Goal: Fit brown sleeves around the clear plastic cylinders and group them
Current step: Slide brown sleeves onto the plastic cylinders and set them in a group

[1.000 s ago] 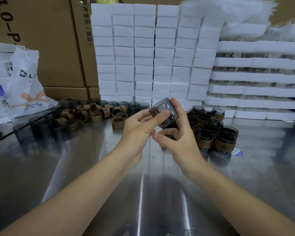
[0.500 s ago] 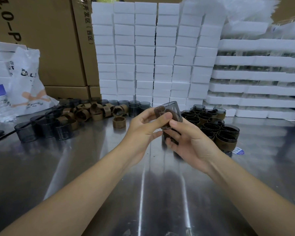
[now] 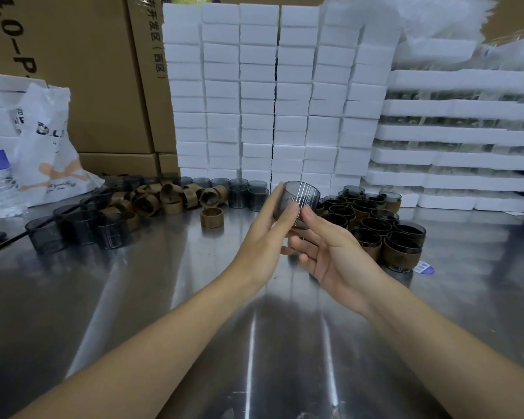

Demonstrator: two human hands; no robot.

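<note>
- Both hands are up on one clear cylinder point(image 3: 300, 199) above the desk point(image 3: 164, 297): the left hand point(image 3: 263, 240) clamps its side, the right hand point(image 3: 333, 252) pinches its lower edge.
- The cylinder's axis is near upright. A loose brown sleeve point(image 3: 211, 217) lies leftward, nearer the left hand; the sleeved group point(image 3: 375, 228) stands just right.
- The cylinder's base is hidden behind fingers, so I can't tell if a sleeve is on.
</note>
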